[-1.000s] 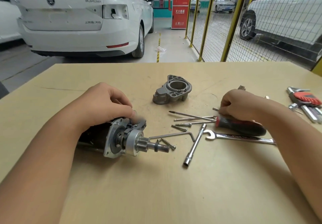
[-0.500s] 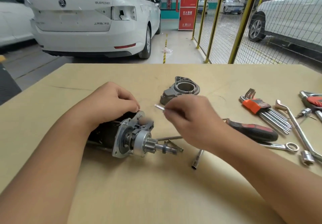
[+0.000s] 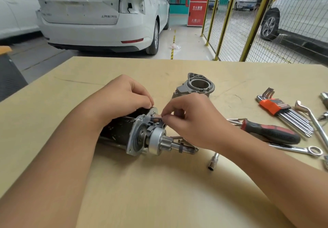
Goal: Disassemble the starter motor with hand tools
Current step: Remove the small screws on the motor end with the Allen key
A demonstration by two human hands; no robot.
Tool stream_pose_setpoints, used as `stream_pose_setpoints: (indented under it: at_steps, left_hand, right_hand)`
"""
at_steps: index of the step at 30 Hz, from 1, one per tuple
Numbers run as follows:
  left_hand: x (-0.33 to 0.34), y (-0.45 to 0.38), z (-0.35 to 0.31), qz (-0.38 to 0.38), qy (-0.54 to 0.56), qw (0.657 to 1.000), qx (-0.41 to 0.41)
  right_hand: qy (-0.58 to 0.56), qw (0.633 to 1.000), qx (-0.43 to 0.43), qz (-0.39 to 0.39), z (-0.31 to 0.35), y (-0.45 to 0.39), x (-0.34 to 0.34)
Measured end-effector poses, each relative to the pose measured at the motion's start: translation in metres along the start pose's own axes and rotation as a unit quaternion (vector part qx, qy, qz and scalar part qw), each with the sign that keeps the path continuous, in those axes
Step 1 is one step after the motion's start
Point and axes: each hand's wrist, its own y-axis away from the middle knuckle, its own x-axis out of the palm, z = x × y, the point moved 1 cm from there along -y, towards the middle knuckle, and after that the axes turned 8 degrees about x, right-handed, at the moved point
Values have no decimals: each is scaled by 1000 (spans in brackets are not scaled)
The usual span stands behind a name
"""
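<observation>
starter motor [image 3: 134,135] on the table [image 3: 159,192], gripped by left hand [image 3: 122,98]; right hand [image 3: 191,121], off the screwdriver [image 3: 271,132] a second ago, now pinches a thin pin at the fork, likely for removal

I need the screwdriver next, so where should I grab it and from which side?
Grip the screwdriver by its red-and-black handle, probably from above with the right hand. It lies flat on the table at that hand's right, handle exposed, while its shaft end is hidden behind the hand.
</observation>
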Motion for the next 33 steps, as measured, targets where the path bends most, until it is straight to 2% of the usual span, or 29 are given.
stream_pose_setpoints:
  at_steps: [14,17,20,24,28,30,33]
  left_hand:
    - [0,0,0,3,-10,1000,11]
    - [0,0,-2,6,-22,1000,16]
    - [2,3,-7,37,-18,998,44]
    - [7,6,-14,103,-71,990,72]
    - [7,11,-21,159,-84,980,85]
    - [9,12,-22,161,-101,978,90]
    - [10,10,-24,142,-113,980,87]
  right_hand:
    - [-58,998,24,-7,-8,0,6]
    - [-35,999,-2,-22,-9,2,7]
    - [19,997,-61,-48,-6,4,6]
    - [46,990,-119,-60,-5,4,3]
    - [53,987,-136,-65,-5,5,4]
    - [24,989,-125,-71,-6,7,5]
    - [-86,991,-67,-81,-7,6,6]
